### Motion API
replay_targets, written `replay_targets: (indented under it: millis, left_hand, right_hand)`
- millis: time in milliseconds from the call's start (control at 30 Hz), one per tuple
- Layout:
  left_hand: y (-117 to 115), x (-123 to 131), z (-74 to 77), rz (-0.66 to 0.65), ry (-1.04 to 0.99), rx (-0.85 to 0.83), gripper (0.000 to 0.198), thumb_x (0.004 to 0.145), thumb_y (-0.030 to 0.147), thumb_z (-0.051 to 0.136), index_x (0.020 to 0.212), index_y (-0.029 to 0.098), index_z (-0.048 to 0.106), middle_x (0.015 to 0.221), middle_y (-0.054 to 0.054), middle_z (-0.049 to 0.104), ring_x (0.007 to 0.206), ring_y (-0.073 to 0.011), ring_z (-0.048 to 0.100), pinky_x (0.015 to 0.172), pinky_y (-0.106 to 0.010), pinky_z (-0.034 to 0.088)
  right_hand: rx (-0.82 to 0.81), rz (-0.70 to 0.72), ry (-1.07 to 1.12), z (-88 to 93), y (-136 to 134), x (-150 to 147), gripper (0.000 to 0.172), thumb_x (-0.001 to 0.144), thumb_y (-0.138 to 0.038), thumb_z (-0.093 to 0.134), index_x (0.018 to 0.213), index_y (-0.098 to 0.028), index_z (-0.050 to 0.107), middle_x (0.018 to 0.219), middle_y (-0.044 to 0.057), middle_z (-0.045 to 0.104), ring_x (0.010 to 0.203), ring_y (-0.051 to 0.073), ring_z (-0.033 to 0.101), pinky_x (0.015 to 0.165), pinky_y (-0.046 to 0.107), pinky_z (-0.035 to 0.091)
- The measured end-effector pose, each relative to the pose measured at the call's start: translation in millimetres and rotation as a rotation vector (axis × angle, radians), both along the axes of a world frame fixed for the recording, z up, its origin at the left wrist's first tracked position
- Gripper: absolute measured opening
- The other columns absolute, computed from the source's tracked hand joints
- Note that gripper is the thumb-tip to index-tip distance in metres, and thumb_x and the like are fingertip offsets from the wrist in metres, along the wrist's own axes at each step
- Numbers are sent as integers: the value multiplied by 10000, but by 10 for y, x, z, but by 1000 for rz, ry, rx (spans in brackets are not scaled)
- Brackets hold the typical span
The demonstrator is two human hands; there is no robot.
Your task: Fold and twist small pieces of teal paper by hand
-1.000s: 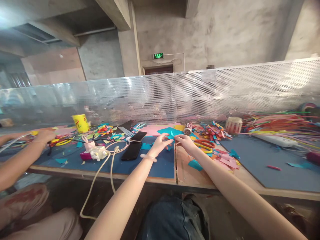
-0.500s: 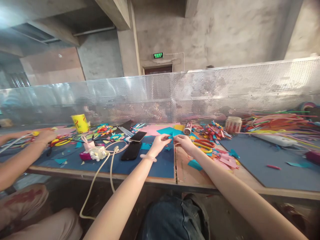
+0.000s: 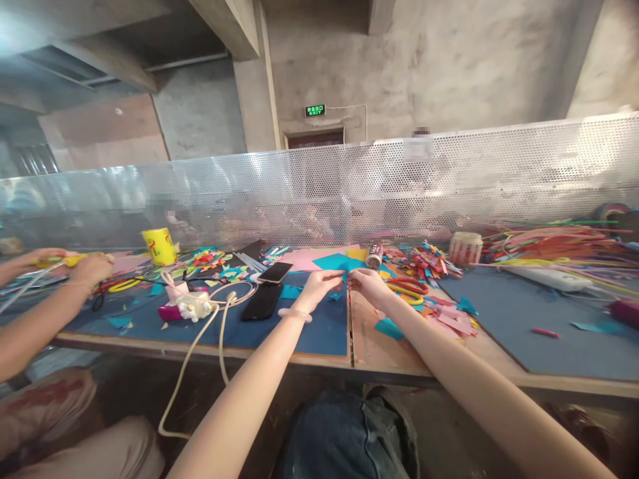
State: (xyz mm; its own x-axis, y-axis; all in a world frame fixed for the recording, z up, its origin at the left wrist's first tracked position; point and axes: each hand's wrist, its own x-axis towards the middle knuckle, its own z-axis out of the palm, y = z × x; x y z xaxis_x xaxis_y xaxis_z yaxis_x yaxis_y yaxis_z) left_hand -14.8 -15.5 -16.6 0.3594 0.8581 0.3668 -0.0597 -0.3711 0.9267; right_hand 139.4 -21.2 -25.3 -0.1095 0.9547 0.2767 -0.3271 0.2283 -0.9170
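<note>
Near the middle of the table, my left hand point(image 3: 322, 287) and my right hand point(image 3: 368, 285) face each other with their fingertips pinched. A small piece of blue paper point(image 3: 345, 275) shows between the fingertips; the fingers hide most of it. It is hard to separate from the larger blue paper point(image 3: 332, 261) lying just behind. A pink sheet point(image 3: 302, 259) and a brown printed can point(image 3: 374, 255) lie beyond my hands. Right of my right hand are orange- and yellow-handled scissors point(image 3: 407, 289) and pink paper scraps point(image 3: 456, 319).
Two phones point(image 3: 262, 301) and a white cable point(image 3: 222, 332) lie left of my hands. A yellow can point(image 3: 160, 246) stands farther left, near a co-worker's hands point(image 3: 92, 269). A jar point(image 3: 466, 249) and colourful strips point(image 3: 544, 243) are right. A perforated metal screen point(image 3: 299, 193) runs behind.
My fingers have shifted slightly around the blue paper, with less of it showing now. The co-worker's hands at the left have risen a little with a yellow thing.
</note>
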Motion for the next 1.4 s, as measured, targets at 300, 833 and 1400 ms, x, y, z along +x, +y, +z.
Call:
replay_targets:
  millis: [300,833,1400]
  left_hand:
    - [-1,8,5,11,-1,7,288,682,314,622,886,114,654,869,-88,650,767,-157,588,739,-306,479]
    - [33,-18,-26,85,-91,-14,358,671,224,621,1003,170,496,717,-6,564,688,-131,580,638,-268,481]
    - [70,-37,-56,81,-19,-55,214,681,258,601,847,126,624,816,-64,637,713,-136,574,665,-257,461]
  right_hand:
    - [-21,21,-1,16,-36,-14,103,591,-206,629,591,-130,560,578,10,561,557,95,525,606,256,425]
    - [22,-35,-185,33,-30,-21,327,721,-462,528,777,-144,584,702,47,596,634,125,562,546,230,451]
    - [253,-196,-549,-19,-29,-45,265,705,-401,548,586,-165,525,564,0,567,506,105,509,493,230,422]
